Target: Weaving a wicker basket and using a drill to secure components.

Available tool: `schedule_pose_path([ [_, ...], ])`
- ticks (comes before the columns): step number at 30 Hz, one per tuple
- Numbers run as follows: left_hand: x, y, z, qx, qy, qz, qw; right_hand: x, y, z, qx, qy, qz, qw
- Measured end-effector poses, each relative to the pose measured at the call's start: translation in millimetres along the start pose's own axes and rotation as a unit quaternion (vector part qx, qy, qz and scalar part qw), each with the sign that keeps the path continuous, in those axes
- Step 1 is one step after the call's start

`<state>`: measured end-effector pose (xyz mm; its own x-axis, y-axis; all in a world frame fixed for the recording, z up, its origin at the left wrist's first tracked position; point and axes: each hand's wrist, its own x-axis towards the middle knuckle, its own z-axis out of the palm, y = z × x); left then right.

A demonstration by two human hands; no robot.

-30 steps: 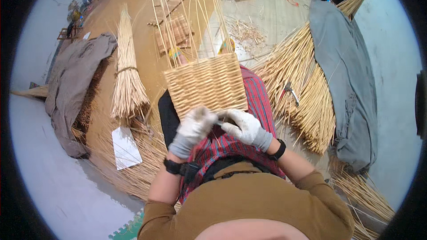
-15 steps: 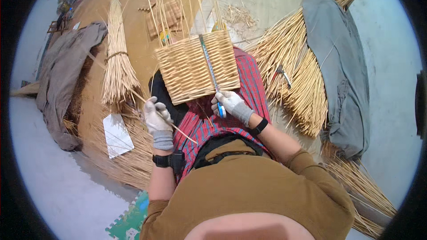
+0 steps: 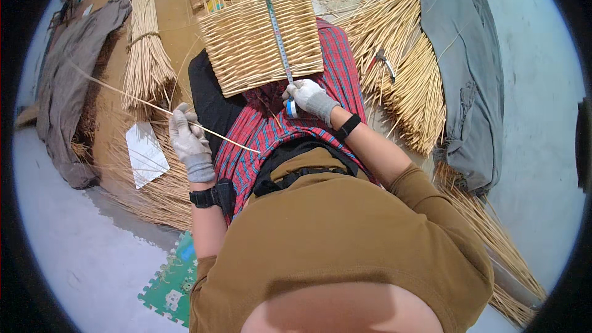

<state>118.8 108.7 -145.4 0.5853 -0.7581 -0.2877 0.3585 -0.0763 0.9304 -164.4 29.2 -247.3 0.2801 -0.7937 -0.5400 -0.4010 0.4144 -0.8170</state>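
A tied straw bundle rests at upper left on the brown floor. Both forearms reach upward. Left of centre, the left hand pinches a thin stick; near centre, the right hand curls around a tape measure, its strip crossing the woven panel at upper centre.

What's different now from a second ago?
The left hand moved away from the right hand, out to the left, and now holds a thin stick. The right hand holds the tape measure, whose tape now stretches across the woven panel; a second ago no tape showed there. The panel stays over the red checked cloth, and the red-handled tool still lies on the stick bundle.
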Motion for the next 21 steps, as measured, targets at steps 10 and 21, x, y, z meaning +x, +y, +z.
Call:
schedule_pose_path([
  [10, -15, 48, 29, -0.095, -0.056, 0.193, 0.975, -52, -43, -20, 0.230, 0.039, -0.098, 0.967],
  [21, -24, 56, 73, -0.011, -0.125, 0.168, 0.978, -109, -112, -54, -0.191, 0.054, -0.316, 0.928],
])
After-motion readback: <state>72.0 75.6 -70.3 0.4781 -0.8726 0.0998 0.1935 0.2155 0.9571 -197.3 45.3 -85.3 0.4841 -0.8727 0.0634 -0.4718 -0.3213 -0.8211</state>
